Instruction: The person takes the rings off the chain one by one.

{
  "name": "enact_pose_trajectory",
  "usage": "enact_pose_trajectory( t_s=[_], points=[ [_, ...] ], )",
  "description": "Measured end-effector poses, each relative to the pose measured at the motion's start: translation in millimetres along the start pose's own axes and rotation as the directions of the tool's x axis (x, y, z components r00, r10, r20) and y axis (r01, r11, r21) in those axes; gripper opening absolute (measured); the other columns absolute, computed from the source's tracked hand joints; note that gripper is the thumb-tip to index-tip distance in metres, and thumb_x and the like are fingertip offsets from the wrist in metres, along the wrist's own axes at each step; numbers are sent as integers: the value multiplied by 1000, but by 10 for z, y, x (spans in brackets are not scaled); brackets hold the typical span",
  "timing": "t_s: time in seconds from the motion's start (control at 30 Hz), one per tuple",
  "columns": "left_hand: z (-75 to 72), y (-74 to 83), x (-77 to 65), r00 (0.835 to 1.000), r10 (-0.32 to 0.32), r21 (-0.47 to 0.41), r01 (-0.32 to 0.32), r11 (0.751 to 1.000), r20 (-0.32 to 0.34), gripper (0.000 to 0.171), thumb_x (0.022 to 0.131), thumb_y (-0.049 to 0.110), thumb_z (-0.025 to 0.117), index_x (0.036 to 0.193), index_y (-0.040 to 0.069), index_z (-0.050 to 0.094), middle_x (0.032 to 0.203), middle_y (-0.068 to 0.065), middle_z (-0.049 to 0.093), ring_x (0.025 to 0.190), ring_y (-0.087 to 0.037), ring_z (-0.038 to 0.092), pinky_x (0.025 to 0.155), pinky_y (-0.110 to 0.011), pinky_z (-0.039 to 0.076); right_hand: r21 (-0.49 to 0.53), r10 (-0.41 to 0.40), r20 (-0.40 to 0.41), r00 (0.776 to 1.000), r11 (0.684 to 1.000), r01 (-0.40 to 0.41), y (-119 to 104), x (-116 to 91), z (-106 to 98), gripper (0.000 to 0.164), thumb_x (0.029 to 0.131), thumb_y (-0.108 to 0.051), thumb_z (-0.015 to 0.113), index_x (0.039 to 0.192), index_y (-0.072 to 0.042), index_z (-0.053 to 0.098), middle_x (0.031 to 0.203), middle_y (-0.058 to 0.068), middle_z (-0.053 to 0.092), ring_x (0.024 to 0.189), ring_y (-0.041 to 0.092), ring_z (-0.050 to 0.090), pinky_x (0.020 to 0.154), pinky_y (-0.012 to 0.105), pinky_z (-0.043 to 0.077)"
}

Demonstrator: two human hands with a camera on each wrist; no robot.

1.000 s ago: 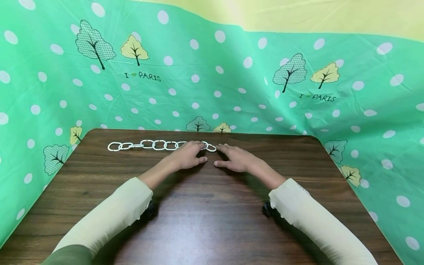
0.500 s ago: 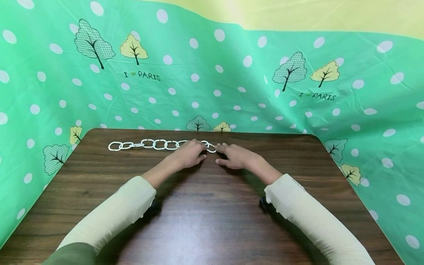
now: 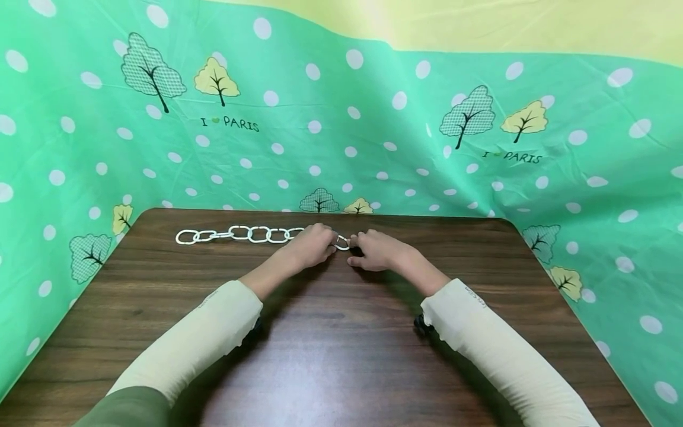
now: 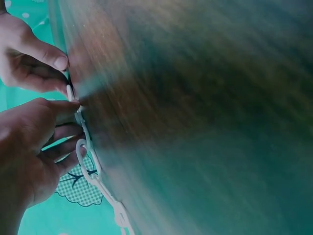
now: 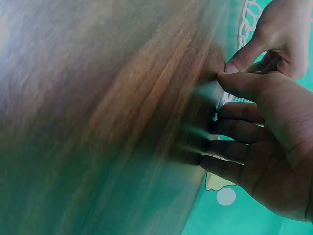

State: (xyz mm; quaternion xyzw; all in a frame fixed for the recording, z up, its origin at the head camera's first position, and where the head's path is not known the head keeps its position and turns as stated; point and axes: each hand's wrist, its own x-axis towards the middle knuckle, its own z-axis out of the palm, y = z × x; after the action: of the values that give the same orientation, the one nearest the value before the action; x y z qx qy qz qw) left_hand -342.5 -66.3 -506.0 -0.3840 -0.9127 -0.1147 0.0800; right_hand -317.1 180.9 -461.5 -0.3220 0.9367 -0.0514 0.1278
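Observation:
A white chain of oval links (image 3: 258, 234) lies along the far part of the wooden table, stretching leftward from my hands. Near its right end, my left hand (image 3: 315, 244) pinches a link between thumb and fingers. In the left wrist view one link (image 4: 82, 159) is tilted up against the fingers of that left hand (image 4: 29, 152). My right hand (image 3: 376, 250) rests on the table with fingertips right at the chain's last link (image 3: 342, 243). The right wrist view shows this right hand (image 5: 279, 142) with fingers spread and reaching down, thumb apart from them.
The dark brown wooden table (image 3: 320, 332) has rounded far corners. A green polka-dot cloth (image 3: 347, 136) with printed trees hangs close behind its far edge and along both sides.
My left hand has shifted slightly right and its fingers have curled onto the chain. My right hand's fingers have bent a little and come up to the end link. The chain has slid slightly right.

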Motion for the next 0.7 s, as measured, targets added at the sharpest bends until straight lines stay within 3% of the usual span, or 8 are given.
enact_pose_trajectory(
  t_s=[0.13, 0.23, 0.4, 0.5, 0.7],
  points=[
    [-3, 7, 35, 1000, -11, -30, 11, 999, -6, 21, 98, 16, 82, 82, 23, 70, 83, 5, 74, 82, -16, 74, 74, -39, 62, 39, -12, -33, 999, 999, 14, 28, 47, 43, 27, 107, -51, 75, 111, -24, 77, 90, -4, 69, 75, 16, 57, 74, 38, 50],
    [-8, 17, 40, 1000, -7, -31, 6, 999, -17, 24, 98, 16, 84, 83, 23, 67, 82, 6, 72, 79, -16, 71, 72, -39, 61, 54, -33, -45, 998, 998, 36, -47, -5, -33, 26, 107, -48, 75, 104, -22, 78, 86, -4, 69, 73, 16, 56, 71, 38, 50],
    [-1, 24, 21, 999, 19, -10, -20, 1000, -30, 25, 99, 18, 86, 87, 21, 65, 84, 5, 70, 80, -18, 71, 72, -39, 61, 41, -30, -46, 998, 999, 32, -374, -216, -312, 21, 107, -36, 77, 99, -16, 77, 79, -2, 66, 69, 15, 53, 67, 37, 47],
    [13, 21, 12, 999, 33, -3, -33, 999, -39, 24, 101, 18, 85, 90, 20, 64, 85, 4, 70, 81, -19, 71, 72, -39, 61, 40, -5, -24, 1000, 999, 6, -605, -355, -487, 16, 107, -26, 77, 103, -11, 80, 80, 0, 68, 71, 15, 53, 71, 34, 47],
    [-4, 21, 5, 998, 38, -2, -39, 999, -58, 23, 100, 18, 86, 90, 20, 65, 86, 3, 70, 81, -18, 72, 72, -39, 60, 50, 13, -32, 999, 999, -11, -697, -408, -560, 16, 107, -25, 78, 103, -10, 80, 76, -3, 61, 68, 13, 48, 66, 29, 41]
  ],
)
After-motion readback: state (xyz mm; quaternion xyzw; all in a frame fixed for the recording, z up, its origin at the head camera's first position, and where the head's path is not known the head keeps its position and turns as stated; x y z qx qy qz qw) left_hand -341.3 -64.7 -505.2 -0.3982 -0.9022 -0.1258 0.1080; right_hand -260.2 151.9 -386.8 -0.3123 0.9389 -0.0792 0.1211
